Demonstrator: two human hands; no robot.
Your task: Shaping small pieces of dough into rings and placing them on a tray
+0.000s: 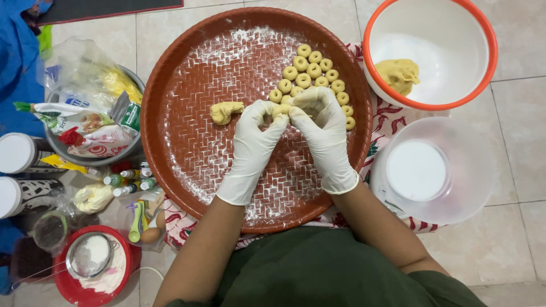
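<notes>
- While both of our gloved hands meet over the middle of the round brown woven tray (187, 148), we pinch a small piece of yellow dough (281, 110) between them.
- Our left hand (253, 145) is curled, thumb and forefinger closed on the left end of that piece; the other fingers are folded loosely under.
- Our right hand (324, 136) is likewise curled, its fingertips gripping the right end of the same piece (the glove hides most of it, so we cannot tell its exact shape).
- Just beyond our right hand, on the far right part of the tray, lie the dough rings (311, 71), set close together in short rows and touching one another.
- A loose dough lump (224, 111) sits on the floured tray just left of our left hand, apart from the rings.
- Far right, off the tray, an orange-rimmed white bowl (483, 34) holds more dough (399, 75) against its near wall.
- Near right, a clear plastic container (455, 170) holds white powder.
- To the left of the tray stands a metal bowl (133, 77) stuffed with packets, with small bottles (128, 182) just near of it.
- At the near left, a red bowl (68, 287) holds flour and a metal sieve (90, 254).
</notes>
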